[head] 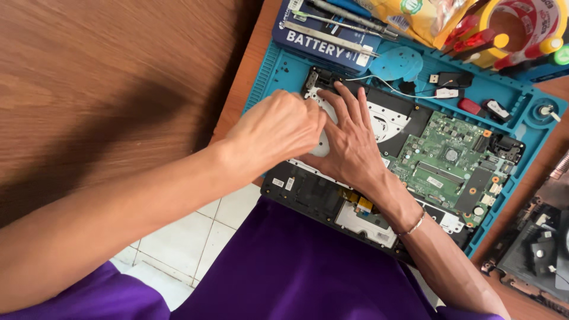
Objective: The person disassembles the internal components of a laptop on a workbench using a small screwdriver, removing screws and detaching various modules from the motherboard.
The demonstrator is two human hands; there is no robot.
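Note:
An opened laptop base (pixel 308 192) lies on a blue work mat (pixel 278 65), its green circuit board (pixel 447 163) bared on the right. My left hand (pixel 275 130) is curled over the laptop's far left part, fingers bent together at a silver-white plate (pixel 388 118). My right hand (pixel 349 139) lies flat on that same plate beside it, fingers spread and pointing away from me, a thin bracelet on the wrist. Whether the left fingers pinch anything is hidden.
A dark blue box (pixel 323 35) with metal tweezers on it sits at the mat's far edge. Beside it are a yellow bag (pixel 424 18), red-handled tools (pixel 474 35) and a tape roll (pixel 527 21). Another black laptop part (pixel 536 249) lies at right. Wooden table at left.

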